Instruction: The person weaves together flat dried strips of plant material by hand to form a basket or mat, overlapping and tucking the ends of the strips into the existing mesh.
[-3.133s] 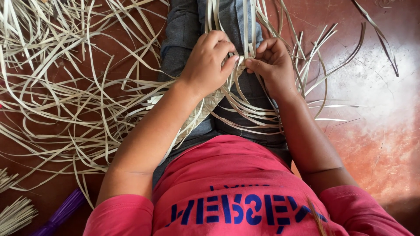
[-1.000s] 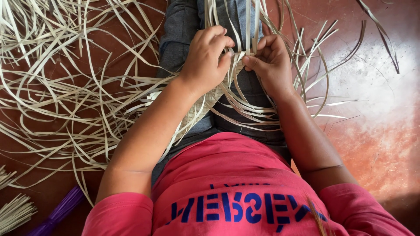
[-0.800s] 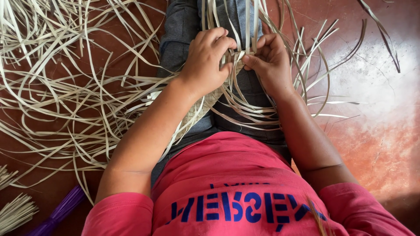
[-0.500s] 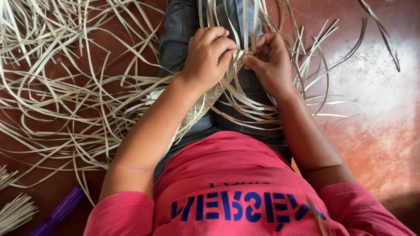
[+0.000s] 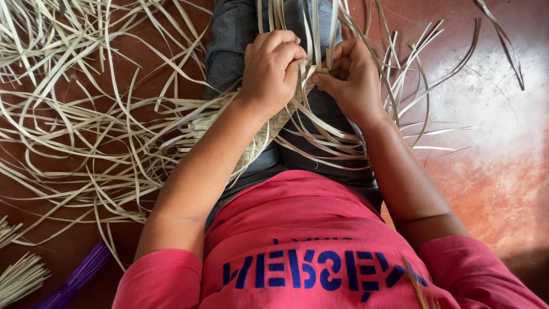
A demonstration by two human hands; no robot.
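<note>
A woven band of pale straw strips [image 5: 260,137] lies across my lap, partly hidden under my left forearm. My left hand [image 5: 271,68] is closed over the band's working edge, pinching strips. Right beside it, almost touching, my right hand [image 5: 351,77] pinches a single upright pale strip [image 5: 331,34] between thumb and fingers. Loose strip ends [image 5: 343,143] fan out from the weave on both sides. I sit on the floor in a pink shirt and grey trousers [image 5: 231,34].
A large tangle of loose pale strips [image 5: 86,109] spreads over the red-brown floor [image 5: 503,171] on the left. A purple bundle [image 5: 77,277] and a tuft of pale fibres [image 5: 20,277] lie at the lower left corner.
Both hands stay at the same spot on the weave. The fingers have shifted slightly as they work the strips between them.
</note>
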